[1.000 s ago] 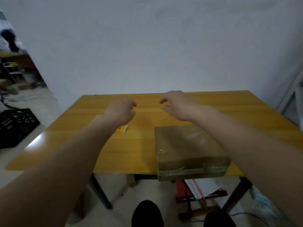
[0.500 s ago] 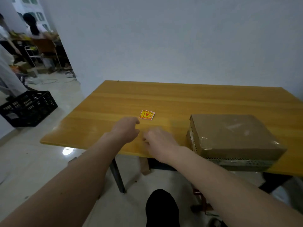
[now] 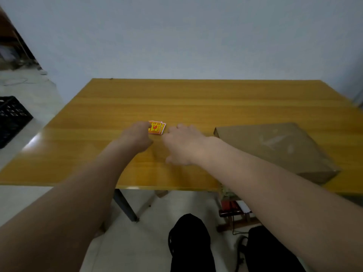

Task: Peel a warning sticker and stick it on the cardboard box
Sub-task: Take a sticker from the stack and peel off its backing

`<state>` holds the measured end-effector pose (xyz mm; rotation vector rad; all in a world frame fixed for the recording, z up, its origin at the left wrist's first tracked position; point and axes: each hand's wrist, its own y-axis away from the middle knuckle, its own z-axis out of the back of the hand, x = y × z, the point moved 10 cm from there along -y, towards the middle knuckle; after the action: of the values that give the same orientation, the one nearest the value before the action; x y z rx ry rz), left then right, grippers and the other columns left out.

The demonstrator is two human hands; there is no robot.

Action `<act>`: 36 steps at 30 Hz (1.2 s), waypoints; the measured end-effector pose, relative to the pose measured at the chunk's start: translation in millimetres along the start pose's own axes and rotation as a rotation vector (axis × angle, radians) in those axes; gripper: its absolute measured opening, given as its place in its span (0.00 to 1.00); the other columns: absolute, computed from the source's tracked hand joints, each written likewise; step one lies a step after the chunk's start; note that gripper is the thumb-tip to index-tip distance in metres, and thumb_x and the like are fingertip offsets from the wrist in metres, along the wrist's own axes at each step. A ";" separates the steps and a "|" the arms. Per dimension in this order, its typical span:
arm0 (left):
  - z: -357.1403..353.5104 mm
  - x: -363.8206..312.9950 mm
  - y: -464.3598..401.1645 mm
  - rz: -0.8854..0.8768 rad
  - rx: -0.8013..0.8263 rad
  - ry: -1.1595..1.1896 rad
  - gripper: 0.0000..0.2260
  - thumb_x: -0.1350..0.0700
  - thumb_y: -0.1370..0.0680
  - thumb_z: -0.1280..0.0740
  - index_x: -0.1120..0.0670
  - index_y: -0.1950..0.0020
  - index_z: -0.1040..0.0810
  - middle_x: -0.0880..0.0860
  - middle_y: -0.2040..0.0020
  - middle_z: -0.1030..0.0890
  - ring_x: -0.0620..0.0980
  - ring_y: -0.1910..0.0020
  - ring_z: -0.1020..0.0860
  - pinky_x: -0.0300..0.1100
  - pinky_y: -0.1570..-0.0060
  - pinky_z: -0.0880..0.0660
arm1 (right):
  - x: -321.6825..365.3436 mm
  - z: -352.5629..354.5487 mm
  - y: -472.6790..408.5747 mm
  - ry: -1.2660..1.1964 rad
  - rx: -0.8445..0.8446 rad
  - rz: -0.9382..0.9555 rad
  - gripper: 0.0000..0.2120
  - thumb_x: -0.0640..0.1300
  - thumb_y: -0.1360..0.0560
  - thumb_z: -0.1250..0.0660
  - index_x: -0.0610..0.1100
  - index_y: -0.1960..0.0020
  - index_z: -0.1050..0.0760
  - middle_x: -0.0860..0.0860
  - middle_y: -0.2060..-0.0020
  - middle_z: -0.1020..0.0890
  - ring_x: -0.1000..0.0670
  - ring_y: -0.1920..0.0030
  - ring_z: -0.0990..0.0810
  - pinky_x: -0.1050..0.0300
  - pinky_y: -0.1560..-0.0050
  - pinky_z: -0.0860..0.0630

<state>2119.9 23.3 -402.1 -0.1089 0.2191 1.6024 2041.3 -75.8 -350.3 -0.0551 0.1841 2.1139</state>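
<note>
- Left hand [image 3: 135, 137], fingers curled, covers the left edge of the warning stickers [image 3: 158, 128] at frame centre; grip cannot be told.
- Right hand [image 3: 182, 146], fingers loosely spread, empty, just right of them.
- Cardboard box [image 3: 275, 148] lies on the table [image 3: 196, 101], right.

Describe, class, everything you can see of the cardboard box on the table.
The cardboard box is flat, low and rectangular, plain brown, its top glossy as if wrapped in clear tape or film. It appears closed and lies flat on the right near part of the wooden table, turned slightly askew, one corner close to the front edge. No sticker shows on it. The right forearm crosses in front of its near left corner; neither hand touches it.
</note>
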 end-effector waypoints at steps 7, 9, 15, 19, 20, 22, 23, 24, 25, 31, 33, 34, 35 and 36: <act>-16.2 22.1 -24.9 0.099 0.026 0.049 0.22 0.64 0.24 0.40 0.60 0.30 0.35 0.62 0.30 0.32 0.62 0.31 0.33 0.51 0.34 0.35 | -9.4 -42.8 -51.7 -0.068 0.247 -0.065 0.21 0.47 0.26 0.33 0.41 0.36 0.28 0.44 0.34 0.27 0.44 0.35 0.26 0.54 0.40 0.27; -17.8 24.1 -32.1 0.137 0.001 0.139 0.21 0.63 0.24 0.37 0.62 0.31 0.34 0.63 0.31 0.30 0.62 0.31 0.32 0.51 0.35 0.34 | -13.8 -48.0 -67.3 -0.099 0.275 -0.103 0.21 0.45 0.25 0.36 0.40 0.33 0.30 0.44 0.32 0.29 0.44 0.34 0.27 0.55 0.40 0.28; -27.8 38.1 -54.6 0.211 -0.053 0.319 0.21 0.56 0.25 0.31 0.63 0.36 0.28 0.63 0.36 0.25 0.61 0.35 0.29 0.50 0.37 0.32 | -16.0 -66.4 -97.7 -0.163 0.288 -0.170 0.28 0.41 0.22 0.43 0.35 0.25 0.46 0.40 0.23 0.47 0.44 0.23 0.48 0.54 0.27 0.46; -31.6 45.9 -65.0 0.212 -0.057 0.374 0.21 0.51 0.27 0.30 0.61 0.38 0.25 0.62 0.37 0.24 0.61 0.37 0.28 0.50 0.38 0.31 | -20.6 -88.7 -108.8 -0.205 0.320 -0.182 0.30 0.42 0.24 0.41 0.38 0.25 0.45 0.44 0.24 0.45 0.45 0.24 0.43 0.52 0.27 0.40; -32.8 46.0 -67.2 0.204 -0.050 0.397 0.20 0.51 0.27 0.29 0.60 0.40 0.23 0.61 0.38 0.23 0.60 0.38 0.26 0.51 0.39 0.30 | -21.2 -90.0 -110.2 -0.212 0.316 -0.181 0.30 0.42 0.25 0.41 0.39 0.25 0.45 0.45 0.24 0.44 0.46 0.25 0.43 0.51 0.27 0.39; -34.4 45.7 -70.6 0.191 -0.038 0.447 0.17 0.52 0.29 0.28 0.57 0.43 0.21 0.60 0.41 0.20 0.58 0.41 0.24 0.51 0.42 0.27 | -22.3 -90.9 -112.4 -0.222 0.308 -0.180 0.30 0.42 0.25 0.41 0.40 0.25 0.45 0.47 0.24 0.42 0.46 0.25 0.42 0.50 0.28 0.38; -33.9 45.2 -71.3 0.189 -0.036 0.461 0.16 0.52 0.29 0.28 0.56 0.43 0.20 0.58 0.42 0.19 0.58 0.43 0.22 0.51 0.43 0.26 | -22.7 -90.6 -113.0 -0.224 0.305 -0.175 0.30 0.41 0.25 0.40 0.41 0.25 0.45 0.48 0.25 0.42 0.46 0.25 0.41 0.50 0.28 0.37; -33.0 45.0 -70.9 0.192 -0.038 0.469 0.15 0.53 0.29 0.27 0.55 0.43 0.19 0.57 0.43 0.18 0.57 0.44 0.21 0.50 0.45 0.25 | -23.2 -90.8 -113.7 -0.225 0.300 -0.170 0.31 0.41 0.25 0.40 0.42 0.25 0.44 0.49 0.25 0.41 0.46 0.25 0.40 0.50 0.29 0.36; -32.3 45.5 -70.9 0.199 -0.047 0.479 0.15 0.54 0.29 0.27 0.54 0.43 0.20 0.56 0.44 0.18 0.56 0.44 0.21 0.50 0.45 0.25 | -23.7 -91.2 -114.2 -0.223 0.297 -0.166 0.31 0.41 0.26 0.40 0.42 0.25 0.44 0.49 0.25 0.41 0.46 0.25 0.40 0.50 0.29 0.36; -28.6 52.6 -68.5 0.276 -0.100 0.517 0.29 0.52 0.32 0.24 0.53 0.34 0.27 0.53 0.39 0.20 0.54 0.39 0.23 0.47 0.43 0.27 | -26.3 -93.8 -116.6 -0.206 0.269 -0.159 0.31 0.41 0.27 0.38 0.44 0.25 0.43 0.50 0.26 0.40 0.46 0.26 0.40 0.47 0.30 0.34; -30.7 53.6 -67.7 0.299 -0.084 0.558 0.33 0.51 0.35 0.22 0.54 0.33 0.29 0.54 0.39 0.20 0.54 0.39 0.23 0.49 0.41 0.27 | -26.4 -94.9 -116.1 -0.212 0.271 -0.153 0.31 0.41 0.27 0.38 0.45 0.25 0.42 0.50 0.26 0.39 0.46 0.26 0.39 0.47 0.31 0.33; -30.8 54.3 -67.1 0.309 -0.084 0.572 0.32 0.52 0.36 0.21 0.54 0.35 0.27 0.54 0.39 0.20 0.54 0.40 0.23 0.49 0.42 0.26 | -26.6 -95.3 -115.6 -0.211 0.269 -0.152 0.31 0.41 0.27 0.37 0.45 0.26 0.42 0.51 0.27 0.39 0.46 0.26 0.39 0.47 0.31 0.33; -30.9 56.1 -67.0 0.317 -0.093 0.580 0.28 0.53 0.36 0.21 0.54 0.38 0.25 0.54 0.41 0.20 0.54 0.42 0.22 0.49 0.43 0.25 | -26.5 -95.8 -115.2 -0.207 0.265 -0.152 0.31 0.41 0.27 0.37 0.45 0.26 0.42 0.51 0.26 0.39 0.46 0.27 0.39 0.46 0.32 0.33; -29.5 58.3 -66.0 0.329 -0.107 0.589 0.24 0.54 0.36 0.21 0.54 0.42 0.23 0.54 0.43 0.19 0.54 0.44 0.21 0.48 0.45 0.25 | -26.6 -96.3 -115.2 -0.199 0.260 -0.152 0.32 0.41 0.27 0.37 0.45 0.25 0.43 0.51 0.26 0.39 0.46 0.26 0.39 0.46 0.31 0.33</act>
<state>2181.1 76.1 -447.7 -0.6599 0.6322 1.8769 2150.0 -54.0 -455.1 0.2859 0.3227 1.9150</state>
